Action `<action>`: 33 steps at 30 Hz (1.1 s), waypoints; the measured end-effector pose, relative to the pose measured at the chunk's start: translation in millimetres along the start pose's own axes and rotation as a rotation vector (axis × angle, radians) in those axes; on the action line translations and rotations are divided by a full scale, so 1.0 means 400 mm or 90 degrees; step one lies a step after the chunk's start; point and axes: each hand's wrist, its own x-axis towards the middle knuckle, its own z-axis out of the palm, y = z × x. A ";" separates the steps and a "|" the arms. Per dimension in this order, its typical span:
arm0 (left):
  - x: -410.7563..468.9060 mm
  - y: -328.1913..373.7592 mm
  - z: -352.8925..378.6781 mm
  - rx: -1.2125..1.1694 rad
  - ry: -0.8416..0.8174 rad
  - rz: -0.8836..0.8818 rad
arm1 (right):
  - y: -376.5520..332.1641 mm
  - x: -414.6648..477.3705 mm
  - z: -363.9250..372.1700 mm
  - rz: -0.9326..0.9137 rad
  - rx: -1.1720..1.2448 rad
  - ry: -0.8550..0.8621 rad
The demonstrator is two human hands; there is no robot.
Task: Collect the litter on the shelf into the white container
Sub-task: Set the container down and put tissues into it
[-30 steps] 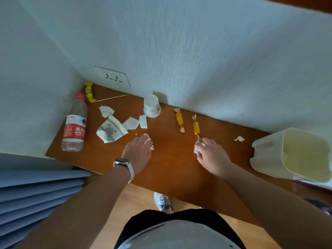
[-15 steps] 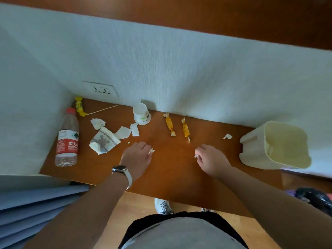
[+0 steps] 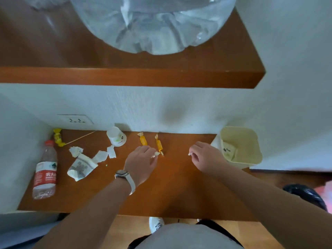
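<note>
Water bottle point(image 3: 45, 175) lying left on the shelf point(image 3: 170, 194), printed wrapper point(image 3: 80, 168) beside it, your left hand point(image 3: 142, 162) pinching a white scrap point(image 3: 156, 154) by two orange candies point(image 3: 159, 144), your right hand point(image 3: 204, 157) pinching a paper bit point(image 3: 190, 153) beside the white container point(image 3: 248, 144), paper cup point(image 3: 116, 136) at the wall.

Three candies point(image 3: 57, 139) point(image 3: 143, 140) point(image 3: 159, 144), one bottle point(image 3: 45, 169), one cup point(image 3: 116, 136), one white container point(image 3: 248, 141).

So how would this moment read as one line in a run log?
left hand: pinches white scrap | right hand: pinches small scrap near white container | not yet collected: cup, orange candies, bottle
</note>
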 end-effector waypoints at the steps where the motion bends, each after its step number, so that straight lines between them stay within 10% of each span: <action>1: 0.017 0.027 -0.001 -0.011 0.007 0.011 | 0.011 -0.007 -0.017 0.002 0.001 0.010; 18: 0.266 0.520 0.087 -0.107 -0.069 0.182 | 0.297 -0.210 -0.196 0.205 0.037 0.111; 33: 0.267 0.580 0.123 -0.010 -0.142 0.134 | 0.383 -0.201 -0.210 0.038 0.004 0.027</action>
